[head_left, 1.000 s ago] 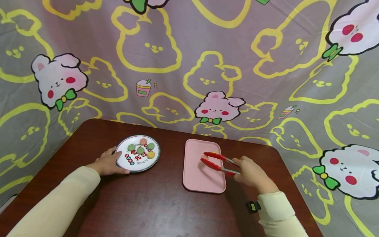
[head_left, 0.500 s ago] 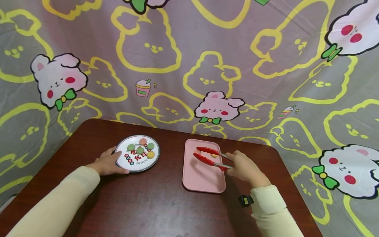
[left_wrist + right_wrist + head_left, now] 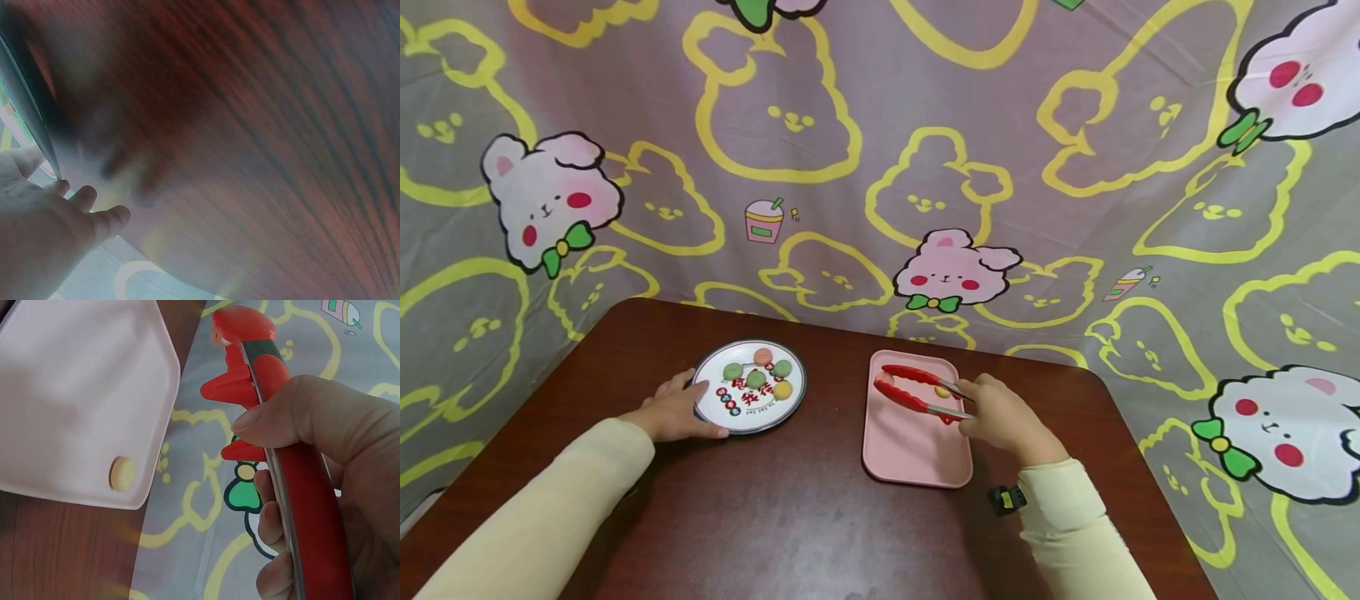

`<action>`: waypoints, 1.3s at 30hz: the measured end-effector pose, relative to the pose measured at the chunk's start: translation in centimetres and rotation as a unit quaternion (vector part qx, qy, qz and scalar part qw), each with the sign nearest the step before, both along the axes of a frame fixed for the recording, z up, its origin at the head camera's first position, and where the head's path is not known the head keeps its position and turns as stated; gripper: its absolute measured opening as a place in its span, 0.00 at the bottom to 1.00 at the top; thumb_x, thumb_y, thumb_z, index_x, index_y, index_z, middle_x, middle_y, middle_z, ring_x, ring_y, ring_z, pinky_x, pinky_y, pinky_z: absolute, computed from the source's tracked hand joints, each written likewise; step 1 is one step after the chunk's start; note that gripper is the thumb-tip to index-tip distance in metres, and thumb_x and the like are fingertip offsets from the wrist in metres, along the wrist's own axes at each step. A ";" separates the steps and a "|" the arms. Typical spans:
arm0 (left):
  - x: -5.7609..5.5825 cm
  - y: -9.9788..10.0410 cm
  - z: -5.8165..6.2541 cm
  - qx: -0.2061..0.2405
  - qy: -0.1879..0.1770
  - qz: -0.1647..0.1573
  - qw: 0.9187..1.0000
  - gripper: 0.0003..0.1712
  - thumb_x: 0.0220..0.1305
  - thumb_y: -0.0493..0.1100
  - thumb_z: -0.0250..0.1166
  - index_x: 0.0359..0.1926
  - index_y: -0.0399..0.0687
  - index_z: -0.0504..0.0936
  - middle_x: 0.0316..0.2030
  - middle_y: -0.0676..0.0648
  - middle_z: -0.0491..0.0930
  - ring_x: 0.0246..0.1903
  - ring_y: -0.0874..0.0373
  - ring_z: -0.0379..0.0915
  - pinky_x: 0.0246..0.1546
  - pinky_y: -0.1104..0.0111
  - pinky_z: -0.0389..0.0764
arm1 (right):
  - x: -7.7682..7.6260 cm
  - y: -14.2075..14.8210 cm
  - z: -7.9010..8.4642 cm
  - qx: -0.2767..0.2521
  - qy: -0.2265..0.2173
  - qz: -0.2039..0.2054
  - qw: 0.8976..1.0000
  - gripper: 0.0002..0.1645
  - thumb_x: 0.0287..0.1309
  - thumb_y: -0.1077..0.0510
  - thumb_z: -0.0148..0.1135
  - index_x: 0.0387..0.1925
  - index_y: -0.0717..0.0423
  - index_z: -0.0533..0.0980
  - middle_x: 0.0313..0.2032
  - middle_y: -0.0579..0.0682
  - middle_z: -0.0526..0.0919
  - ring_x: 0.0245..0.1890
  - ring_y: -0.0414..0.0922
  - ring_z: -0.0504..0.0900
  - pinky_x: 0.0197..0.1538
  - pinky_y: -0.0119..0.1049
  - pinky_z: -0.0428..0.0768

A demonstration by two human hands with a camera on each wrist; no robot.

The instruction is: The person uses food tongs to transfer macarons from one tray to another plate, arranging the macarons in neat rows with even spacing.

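My right hand [image 3: 1000,417] grips red-and-metal tongs [image 3: 917,392] over the pink tray [image 3: 917,454]. Between the tong tips is a small pinkish macaron [image 3: 885,379], partly covered by them. On the tray, close to its far right corner, lies a yellow macaron [image 3: 122,474], partly behind the tongs in the head view. At the left, my left hand [image 3: 677,410] rests against the rim of a round white plate [image 3: 711,417], its fingers spread along the edge. Green macarons [image 3: 756,379], a pink macaron [image 3: 763,357] and a yellow macaron [image 3: 783,390] lie on that plate.
Plate and tray stand apart on a dark brown wooden table [image 3: 805,517]. A grey patterned curtain [image 3: 820,200] hangs behind the table and along its sides. A small black device [image 3: 1006,500] sits at the right wrist.
My right hand has carried the tongs, with the macaron at their tips, leftward and slightly farther away over the tray. The tray's yellow macaron shows more. My left hand stays at the plate.
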State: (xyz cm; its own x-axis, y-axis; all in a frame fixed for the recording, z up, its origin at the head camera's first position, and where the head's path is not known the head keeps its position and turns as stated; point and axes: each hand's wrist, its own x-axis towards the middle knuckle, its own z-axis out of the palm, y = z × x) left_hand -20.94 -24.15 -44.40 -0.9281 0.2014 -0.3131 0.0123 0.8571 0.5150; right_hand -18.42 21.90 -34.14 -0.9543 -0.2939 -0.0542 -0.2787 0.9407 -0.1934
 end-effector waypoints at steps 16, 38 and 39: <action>0.2 0.1 0.3 0.003 -0.004 0.002 1.000 0.68 0.45 0.67 0.73 0.69 0.23 0.51 0.67 0.22 0.38 0.64 0.22 0.36 0.59 0.31 0.48 | -0.8 -2.2 -0.4 -0.027 0.001 0.022 0.999 0.25 0.42 0.62 0.71 0.47 0.55 0.79 0.33 0.54 0.74 0.31 0.47 0.69 0.35 0.40 0.72; 0.1 0.1 0.2 0.003 0.000 0.002 1.000 0.69 0.44 0.67 0.73 0.69 0.23 0.51 0.67 0.22 0.39 0.64 0.22 0.36 0.59 0.30 0.47 | -1.7 -5.2 -1.4 -0.062 0.014 0.048 0.997 0.25 0.41 0.63 0.70 0.47 0.54 0.79 0.34 0.52 0.72 0.33 0.46 0.69 0.31 0.38 0.73; 0.1 0.1 0.2 0.003 0.000 0.002 1.000 0.69 0.44 0.67 0.73 0.69 0.23 0.51 0.67 0.22 0.39 0.64 0.22 0.36 0.59 0.30 0.47 | -1.8 -5.3 -1.5 -0.064 0.014 0.050 0.997 0.24 0.41 0.63 0.70 0.46 0.54 0.79 0.33 0.51 0.72 0.33 0.46 0.69 0.31 0.38 0.72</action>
